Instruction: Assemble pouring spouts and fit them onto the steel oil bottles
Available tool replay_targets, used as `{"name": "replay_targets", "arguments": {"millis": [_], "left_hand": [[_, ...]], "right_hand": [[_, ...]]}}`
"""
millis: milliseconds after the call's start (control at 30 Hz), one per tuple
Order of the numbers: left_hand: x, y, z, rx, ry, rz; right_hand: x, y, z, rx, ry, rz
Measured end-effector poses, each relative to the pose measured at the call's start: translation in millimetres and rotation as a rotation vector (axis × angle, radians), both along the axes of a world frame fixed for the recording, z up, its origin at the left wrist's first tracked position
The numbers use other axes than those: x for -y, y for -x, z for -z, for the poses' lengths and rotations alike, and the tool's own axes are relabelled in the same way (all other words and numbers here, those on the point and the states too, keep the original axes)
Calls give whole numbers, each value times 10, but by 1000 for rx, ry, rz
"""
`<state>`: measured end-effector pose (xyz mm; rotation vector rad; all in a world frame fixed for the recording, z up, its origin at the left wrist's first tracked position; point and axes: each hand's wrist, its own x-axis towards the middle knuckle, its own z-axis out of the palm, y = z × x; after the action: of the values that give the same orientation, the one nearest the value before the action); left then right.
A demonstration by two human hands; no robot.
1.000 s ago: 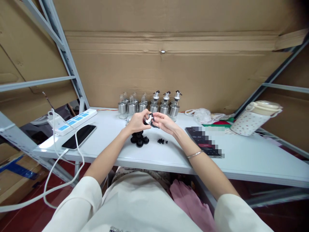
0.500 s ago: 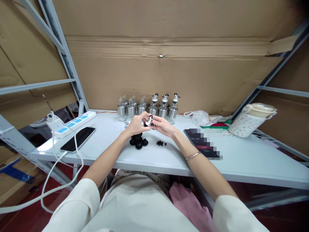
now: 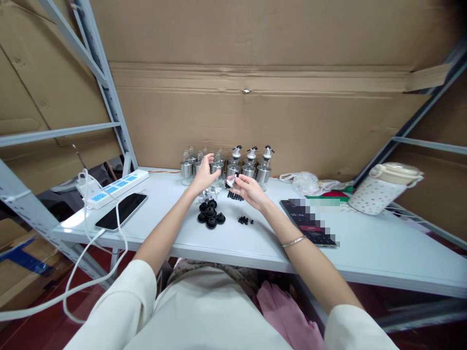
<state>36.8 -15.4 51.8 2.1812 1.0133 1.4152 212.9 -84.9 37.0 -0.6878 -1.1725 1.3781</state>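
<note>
A tall brown cardboard panel [image 3: 255, 121] stood behind the pale desk [image 3: 368, 245], which spanned the view between metal uprights. A spotted lidded jug [image 3: 379, 192] leaned at the desk's right end, and a white power strip [image 3: 118, 187] with blue socket faces lay at its left end. Just beside the strip rested a dark-screened smartphone [image 3: 122, 211]; a second phone [image 3: 297, 218], partly pixelated, lay to the right of the right forearm.

Glass-and-metal bottles [image 3: 262, 174] stood upright in rows near the panel, the three front ones on the right topped with white-and-black pourers [image 3: 251, 152]. The left hand [image 3: 206, 177] was in front of the bottles on the left, thumb and fingers spread; whether it touched one could not be told. The right hand [image 3: 252, 192] pinched a loose white pourer head [image 3: 232, 182] between thumb and fingertips, above the desk and in front of the bottles.

Black ribbed stoppers [image 3: 210, 214] sat heaped nearest the left forearm, with small whitish pieces [image 3: 208, 193] just behind them. Short black tubes [image 3: 235, 196] lay below the pourer head, and tiny black caps [image 3: 243, 220] were scattered nearer the desk's front edge.
</note>
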Motion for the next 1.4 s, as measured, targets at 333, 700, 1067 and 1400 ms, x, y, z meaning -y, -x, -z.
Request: {"name": "replay_targets", "arguments": {"millis": [333,700,1067,1400], "left_hand": [[-472,-301,77,-54,56,-46],[-330,-373,0,-2,-114,-71],[314,-221,-400,384,-140,8],[1478,-231,-338,518,679,729]], "right_hand": [[49,-21,-88,-136,-16,50],[23,-32,-126,-179,-17,101],[115,42,-238,49,-221,336],[748,115,-820,240,-521,479]]}}
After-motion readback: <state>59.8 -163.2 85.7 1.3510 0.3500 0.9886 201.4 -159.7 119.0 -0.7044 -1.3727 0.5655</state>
